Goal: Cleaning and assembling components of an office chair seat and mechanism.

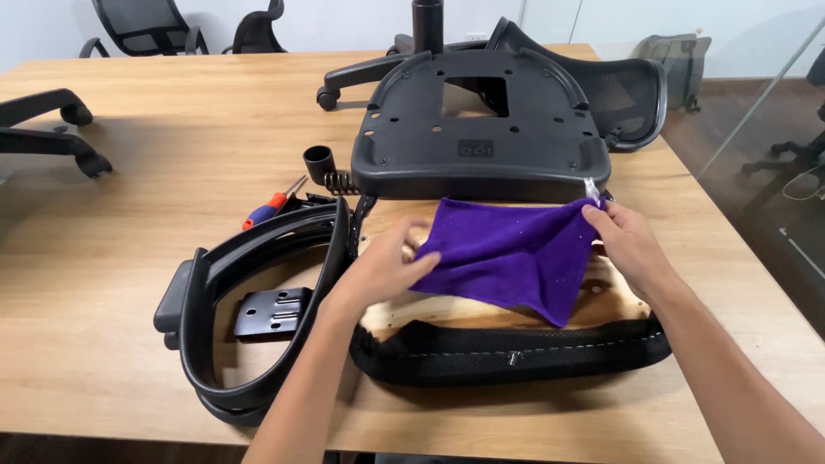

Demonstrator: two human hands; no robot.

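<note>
Purple microfibre cloth (507, 253): spread at centre of frame over the pale wooden underside of an upturned seat pad (412, 311) edged in black zipped fabric. Long axis runs left to right, rising slightly toward the right; free corner hangs down toward lower right. Left hand (387, 262): fingers closed on the cloth's left edge. Right hand (627, 241): pinching the upper right corner, apparently between thumb and fingers. Both hands sit at opposite ends. Black plastic seat base (481, 129) lies just above; black curved frame (249, 283) left; light wooden table (172, 129) beneath.
</note>
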